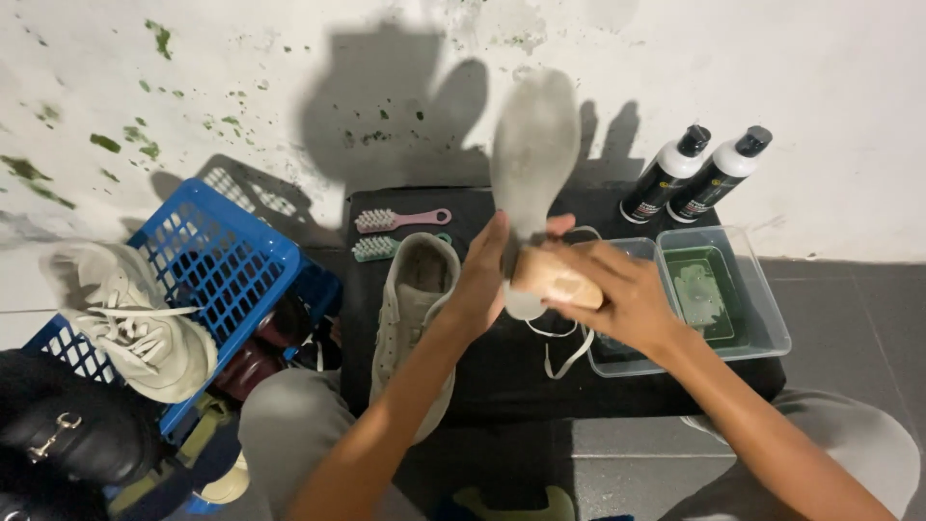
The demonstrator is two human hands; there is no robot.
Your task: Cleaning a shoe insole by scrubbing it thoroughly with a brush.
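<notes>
I count two black-and-white bottles [666,174] [719,174], two plastic brushes — pink [400,219] and green [378,248] — plus one wooden brush [555,279]. Two clear tubs [762,318] [617,365], one blue basket [217,256], one insole [531,154]. Two pale sneakers: one on the black table [415,309], one on the basket [130,318].

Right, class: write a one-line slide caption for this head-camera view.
Left hand holds an insole upright while right hand presses a wooden brush against it, above a shoe.
</notes>
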